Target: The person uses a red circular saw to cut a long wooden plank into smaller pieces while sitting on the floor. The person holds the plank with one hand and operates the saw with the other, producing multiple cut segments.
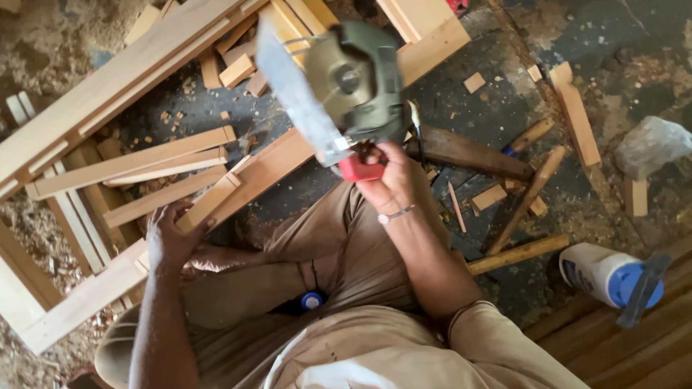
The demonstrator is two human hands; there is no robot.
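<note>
My right hand [389, 184] grips the red handle of a green circular saw [346, 90], lifted above the floor with its metal base plate tilted toward the upper left. My left hand [169, 234] rests on the near end of a long wooden board [252, 176] that runs diagonally across a wooden frame [79, 299]. I sit on the floor in tan trousers, knees spread below both hands.
Loose wooden slats [137, 162] and offcuts lie at left with sawdust. A dark plank [468, 153] and sticks [530, 191] lie right of the saw. A white bottle with a blue cap [605, 274] lies at lower right, a plastic bag [652, 144] beyond it.
</note>
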